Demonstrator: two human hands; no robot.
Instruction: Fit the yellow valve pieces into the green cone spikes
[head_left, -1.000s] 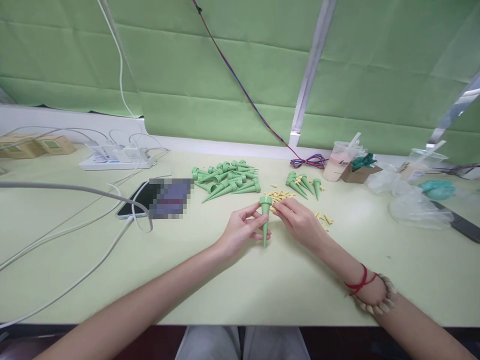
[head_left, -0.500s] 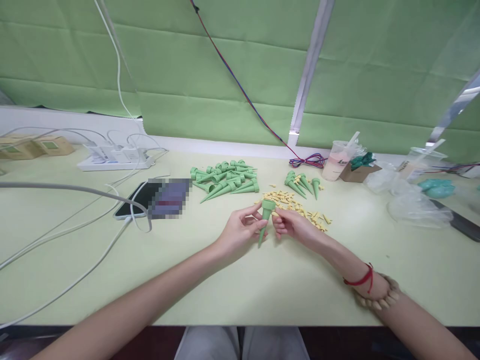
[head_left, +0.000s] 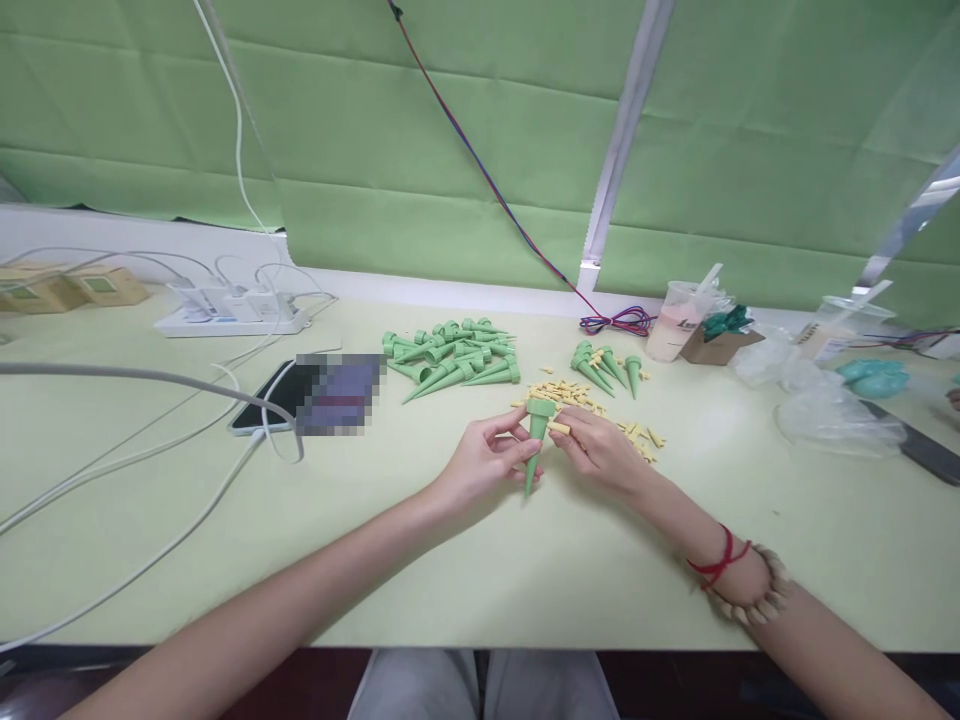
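Note:
Between the fingertips of my left hand point(head_left: 487, 455) is a green plastic plant watering spike point(head_left: 538, 430), its wide collar up and its point down. My right hand point(head_left: 600, 448) is closed on a small yellow plastic piece point(head_left: 559, 427), held close beside the spike's collar; whether the two touch I cannot tell. Just behind my hands lies a scattered heap of the same small yellow pieces point(head_left: 570, 392). Farther back, a pile of green spikes point(head_left: 457, 352) sits to the left. A smaller group of spikes with yellow pieces on them point(head_left: 600, 367) lies to the right.
A phone point(head_left: 262, 398) with white cables lies at left, in front of a power strip point(head_left: 232, 318). At right stand a drink cup point(head_left: 671, 322), a brown box point(head_left: 720, 345), clear plastic bags point(head_left: 832, 420) and a second cup point(head_left: 836, 325). Coiled red-blue wire point(head_left: 619, 320) lies at the back.
My right hand has turned so its back faces up more and the yellow piece shows plainly in its fingers. The spike has shifted slightly right in my left hand.

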